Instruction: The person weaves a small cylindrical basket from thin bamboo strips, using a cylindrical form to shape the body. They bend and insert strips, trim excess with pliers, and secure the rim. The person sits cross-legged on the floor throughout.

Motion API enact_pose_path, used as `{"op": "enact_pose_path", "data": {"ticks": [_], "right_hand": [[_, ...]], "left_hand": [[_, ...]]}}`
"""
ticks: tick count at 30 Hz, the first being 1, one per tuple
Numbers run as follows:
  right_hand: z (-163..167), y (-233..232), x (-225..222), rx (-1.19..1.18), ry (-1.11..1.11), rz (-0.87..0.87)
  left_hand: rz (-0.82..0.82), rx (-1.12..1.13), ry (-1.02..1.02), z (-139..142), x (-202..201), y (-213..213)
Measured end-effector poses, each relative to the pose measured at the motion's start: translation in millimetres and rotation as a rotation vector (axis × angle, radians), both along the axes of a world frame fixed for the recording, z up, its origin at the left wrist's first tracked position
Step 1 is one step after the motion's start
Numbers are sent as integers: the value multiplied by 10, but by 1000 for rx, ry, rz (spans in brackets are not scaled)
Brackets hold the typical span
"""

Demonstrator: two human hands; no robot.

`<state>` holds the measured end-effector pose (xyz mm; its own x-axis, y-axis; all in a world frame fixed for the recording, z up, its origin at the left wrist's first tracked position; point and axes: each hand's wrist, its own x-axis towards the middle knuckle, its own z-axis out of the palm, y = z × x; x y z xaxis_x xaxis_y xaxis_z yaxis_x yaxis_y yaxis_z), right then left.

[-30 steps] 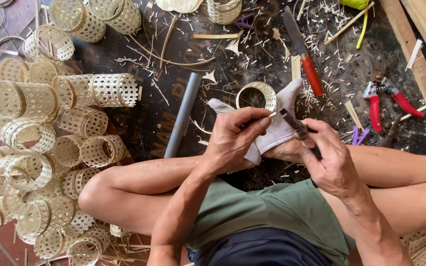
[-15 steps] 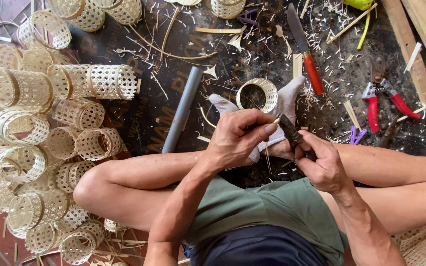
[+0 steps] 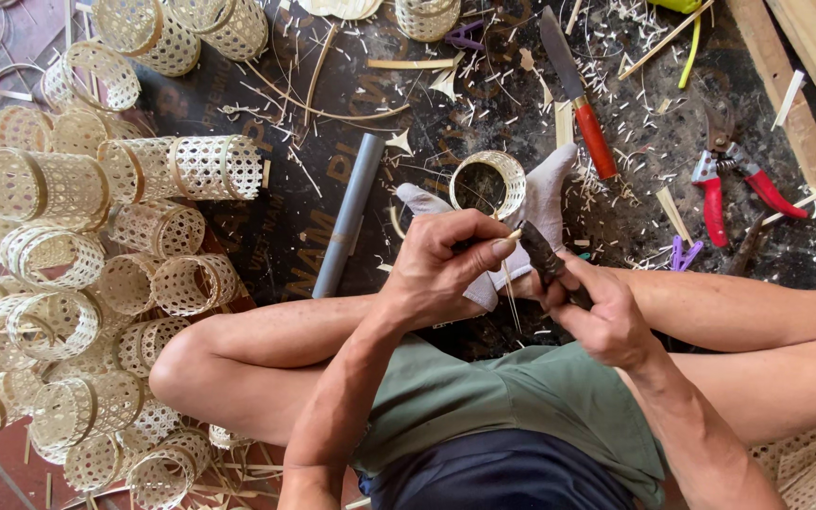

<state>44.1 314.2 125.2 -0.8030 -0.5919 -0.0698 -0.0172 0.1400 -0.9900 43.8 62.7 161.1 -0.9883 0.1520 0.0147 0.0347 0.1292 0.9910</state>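
My left hand [image 3: 450, 257] pinches a thin bamboo strip [image 3: 510, 283] between thumb and fingers, just above my crossed legs. My right hand [image 3: 599, 307] grips a small dark knife [image 3: 538, 253], its blade set against the strip near my left thumb. A grey cloth [image 3: 540, 203] lies on my knee under both hands. A woven bamboo ring [image 3: 489, 181] stands on the floor just beyond the cloth.
Several woven bamboo cylinders [image 3: 144, 264] are heaped at the left. A grey pipe [image 3: 348, 215] lies on the dark printed sheet. A red-handled knife [image 3: 578, 94], red pruning shears [image 3: 729, 175], purple clips [image 3: 682, 253] and wooden planks [image 3: 805, 85] lie at the right among shavings.
Both hands have stayed together over the cloth; the knife has shifted slightly along the strip. The view has drifted a little.
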Motion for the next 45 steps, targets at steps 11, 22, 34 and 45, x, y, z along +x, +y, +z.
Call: {"op": "enact_pose_path", "data": {"ticks": [11, 22, 34, 45], "right_hand": [[142, 70, -50, 113, 507, 106], [92, 61, -28, 90, 427, -66], [-459, 86, 332, -190, 87, -364], [243, -107, 68, 182, 339, -172]], "left_hand": [[-46, -86, 185, -5, 17, 25], [237, -301, 490, -30, 76, -83], [558, 1474, -96, -251, 82, -401], [228, 26, 217, 660, 290, -542]]}}
